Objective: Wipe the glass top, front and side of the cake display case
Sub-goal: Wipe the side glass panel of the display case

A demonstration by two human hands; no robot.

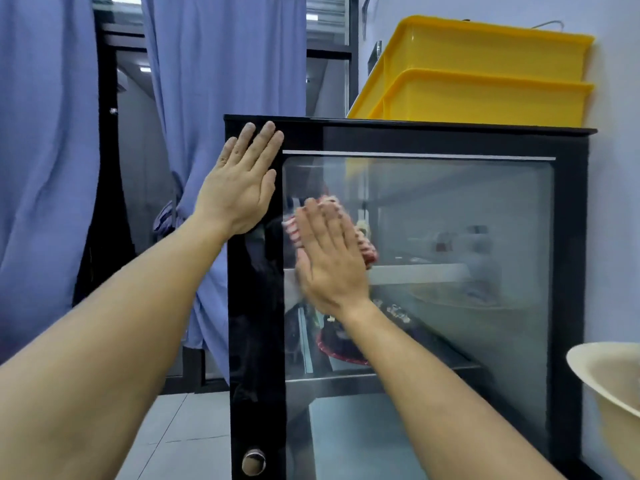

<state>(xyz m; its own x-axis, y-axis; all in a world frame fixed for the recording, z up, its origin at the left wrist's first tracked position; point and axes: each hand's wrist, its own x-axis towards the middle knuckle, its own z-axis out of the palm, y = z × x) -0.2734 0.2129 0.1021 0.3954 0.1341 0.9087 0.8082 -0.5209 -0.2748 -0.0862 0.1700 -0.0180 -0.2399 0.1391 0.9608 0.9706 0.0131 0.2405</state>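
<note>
The cake display case (571, 237) is a black-framed cabinet with a large glass pane (450, 244) facing me. My left hand (242, 185) lies flat, fingers together, against the black upper left corner of the frame and holds nothing. My right hand (329, 254) is pressed flat on the left part of the glass, with a red-and-white cloth (363, 244) trapped between palm and pane. The cloth peeks out above and to the right of my fingers and looks blurred. Shelves and cakes show dimly behind the glass.
Two stacked yellow plastic tubs (485, 81) sit on the case's top by the white wall. A cream bowl (609, 382) juts in at the lower right. Blue curtains (45, 168) hang to the left. A round lock (254, 462) sits low on the frame, with tiled floor (180, 434) below.
</note>
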